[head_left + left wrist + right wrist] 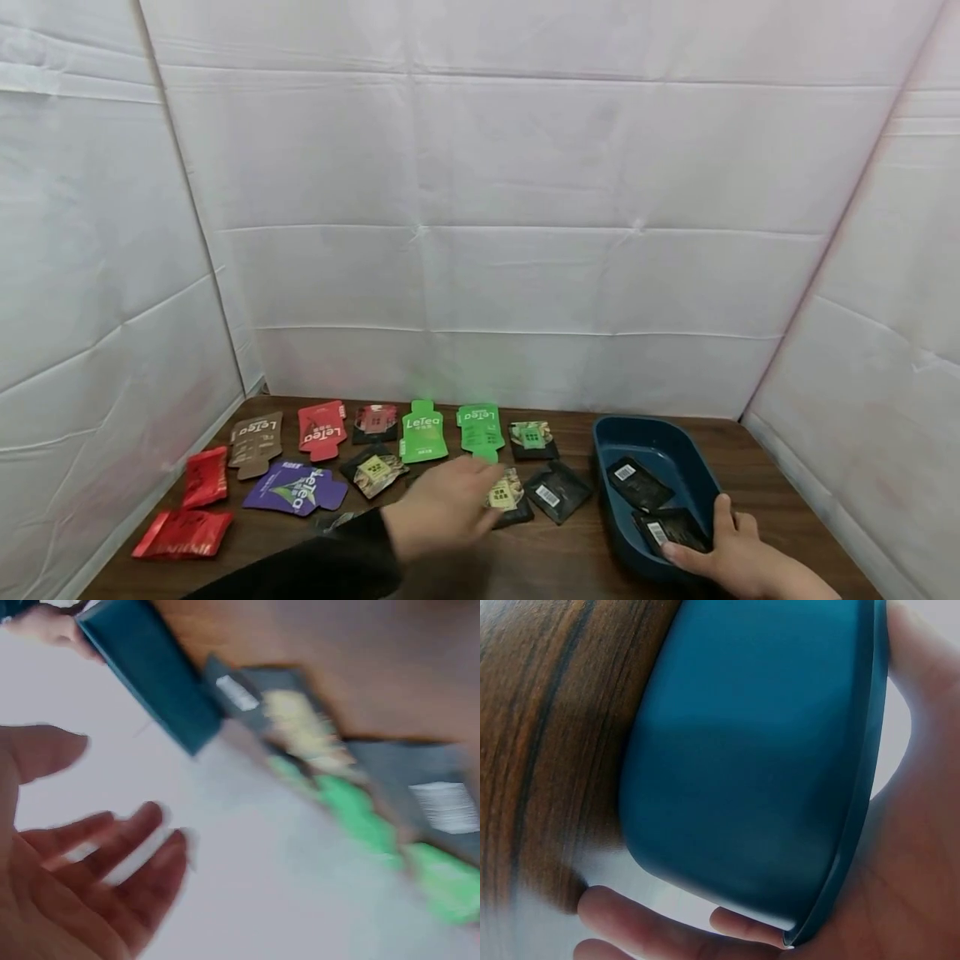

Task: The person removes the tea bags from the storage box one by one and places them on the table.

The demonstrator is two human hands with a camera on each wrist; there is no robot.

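My left hand, in a black sleeve, hovers over the middle of the row of sachets. Its fingers are loosely bent, with nothing between them in the left wrist view. Beside its fingertips lies a black sachet with a yellow label, partly covered. A plain black sachet with a white barcode sticker sits just right of that. My right hand grips the near right rim of a blue plastic basin, thumb over the edge and fingers around the outside. Two black sachets lie inside the basin.
Green tea packets and a black sachet with a green label lie along the back. Leftward are a purple packet, a brown packet, a red card packet and shiny red sachets. White cloth walls surround the wooden table.
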